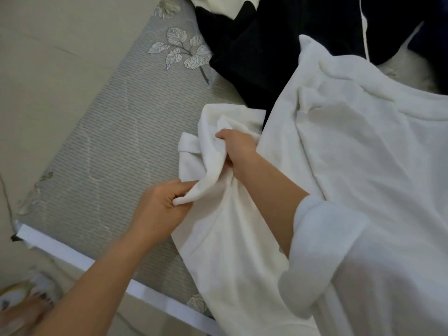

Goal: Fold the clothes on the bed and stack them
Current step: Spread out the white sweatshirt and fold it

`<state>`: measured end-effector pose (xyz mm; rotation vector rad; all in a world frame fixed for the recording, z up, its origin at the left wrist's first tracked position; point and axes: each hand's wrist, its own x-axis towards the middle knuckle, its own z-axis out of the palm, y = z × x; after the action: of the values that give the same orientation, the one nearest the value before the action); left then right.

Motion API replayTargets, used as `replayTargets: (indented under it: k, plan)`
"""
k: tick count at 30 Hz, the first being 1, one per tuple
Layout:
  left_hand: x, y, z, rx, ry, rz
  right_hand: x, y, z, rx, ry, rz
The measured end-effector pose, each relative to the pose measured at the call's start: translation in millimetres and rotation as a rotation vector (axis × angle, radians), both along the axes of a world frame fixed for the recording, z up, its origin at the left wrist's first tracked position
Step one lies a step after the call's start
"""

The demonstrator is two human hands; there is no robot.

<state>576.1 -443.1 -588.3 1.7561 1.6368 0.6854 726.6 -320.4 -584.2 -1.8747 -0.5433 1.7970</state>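
A white sweatshirt [351,146] lies spread across the bed, its neck toward the upper right. Its sleeve [213,151] is bunched up at the garment's left side. My left hand [160,207] pinches a fold of that sleeve between thumb and curled fingers. My right hand [238,147] grips the sleeve fabric higher up, fingers buried in the cloth. A black garment [266,44] lies crumpled above the sweatshirt, partly under it.
The bed [116,141] has a grey striped cover with leaf prints and a white edge band [72,253] at the lower left. Beige floor [48,69] lies left of it. More white cloth [225,3] shows at the top edge. A foot [21,309] shows bottom left.
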Motion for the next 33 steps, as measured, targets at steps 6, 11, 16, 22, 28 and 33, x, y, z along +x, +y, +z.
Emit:
replayTargets:
  k: [6, 11, 16, 22, 28, 33]
  plan:
    - [16, -7, -16, -0.083, 0.144, 0.345, 25, 11, 49, 0.38, 0.094, -0.241]
    - [64, -9, -2, -0.095, 0.027, 0.42, 112, 12, 91, 0.657, 0.11, -0.405]
    - [137, -31, 38, 0.29, -0.031, 0.123, 235, -12, 102, 0.768, 0.069, -0.561]
    - [201, -80, -1, -0.292, 0.403, -0.664, 333, -99, 18, 0.097, 0.077, -0.659]
    - [185, -101, -31, -0.321, 0.61, -0.373, 354, -98, -13, 0.047, -0.033, -0.608]
    - [192, -103, -45, -0.447, 0.676, -0.333, 360, -61, -5, 0.099, -0.068, -0.694]
